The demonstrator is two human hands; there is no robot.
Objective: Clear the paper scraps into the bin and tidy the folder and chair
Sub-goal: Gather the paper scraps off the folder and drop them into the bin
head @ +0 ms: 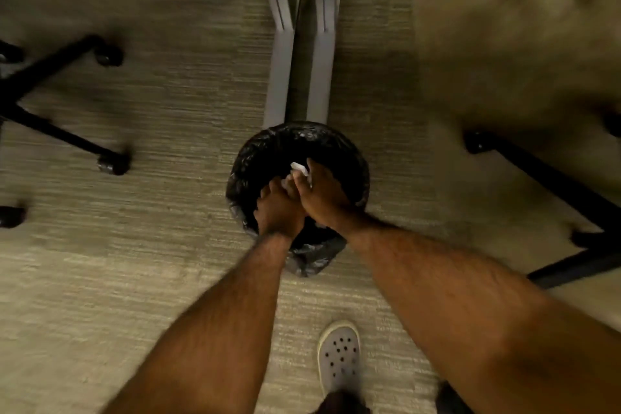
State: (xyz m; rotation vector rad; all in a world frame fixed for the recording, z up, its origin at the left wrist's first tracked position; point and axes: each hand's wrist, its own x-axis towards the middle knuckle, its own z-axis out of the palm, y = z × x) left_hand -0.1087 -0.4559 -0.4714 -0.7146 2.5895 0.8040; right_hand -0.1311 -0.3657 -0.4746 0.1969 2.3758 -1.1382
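Over bin point(356, 158): left hand point(279, 210), right hand point(322, 195) pressed together, clamped on paper scraps point(300, 167); light, crushable, likely best cupped underneath.

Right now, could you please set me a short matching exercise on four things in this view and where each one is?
Things:
1. bin
2. paper scraps
3. chair base
4. shoe

Places:
A. far left on the carpet
B. between the hands
C. bottom, near the camera
D. centre, below the grey panels

Pairs: 1-D, 2-B, 3-A, 4-C
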